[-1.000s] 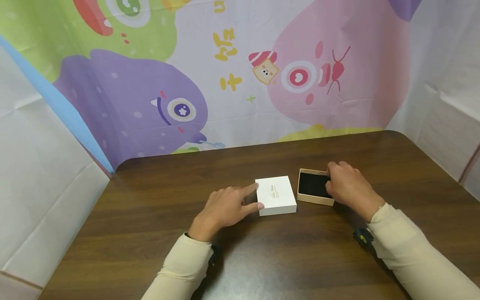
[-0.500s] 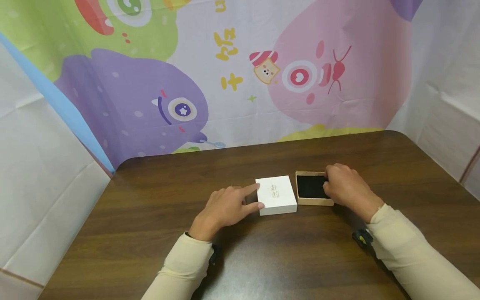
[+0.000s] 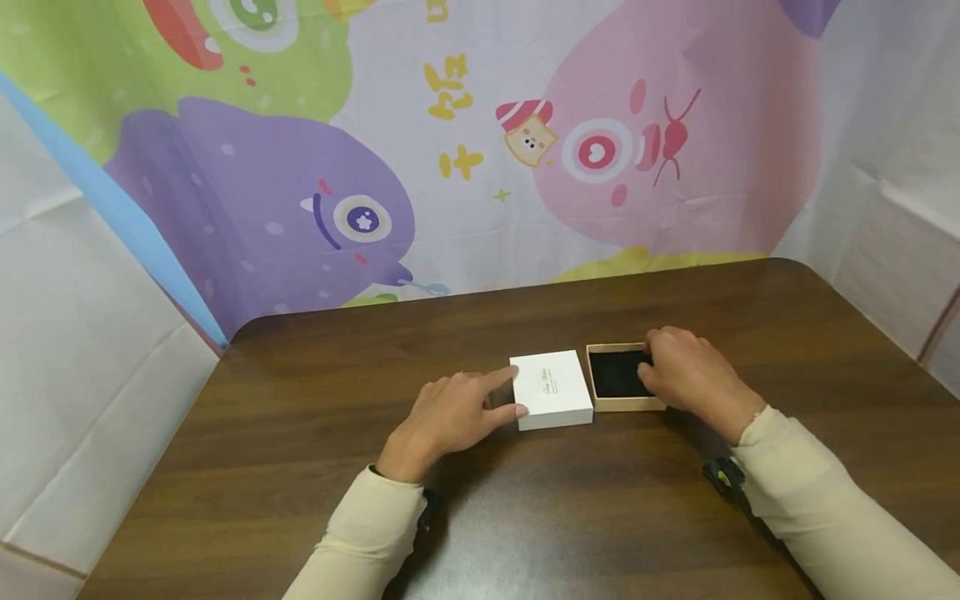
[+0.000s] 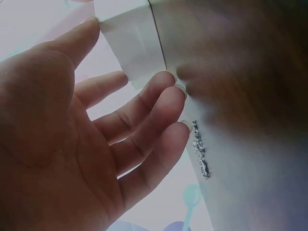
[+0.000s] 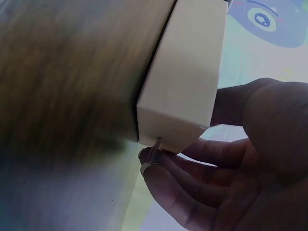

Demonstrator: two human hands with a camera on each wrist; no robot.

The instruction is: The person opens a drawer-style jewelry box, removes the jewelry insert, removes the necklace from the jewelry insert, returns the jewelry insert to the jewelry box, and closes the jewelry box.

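Observation:
A white box lid or closed box [image 3: 551, 390] with gold lettering sits mid-table in the head view. My left hand [image 3: 450, 414] touches its left edge, index fingertip at the far corner and thumb at the near one. Right beside it stands an open cardboard box base [image 3: 628, 404] with a black lining [image 3: 618, 373]. My right hand [image 3: 697, 375] grips its right side, thumb over the wall and the other fingers outside. In the left wrist view, a silvery strip like a chain or bracelet [image 4: 200, 150] lies by my little finger. My hand hides it in the head view.
Both boxes rest on a dark brown wooden table [image 3: 300, 450]. A cartoon-printed curtain [image 3: 465, 225] hangs along its far edge. White panels or sheets flank the left [image 3: 67, 350] and right [image 3: 885, 250] sides.
My right hand has slid the open box base left, up to the white box, and turned it slightly until their sides line up. My left hand and the white box have stayed put.

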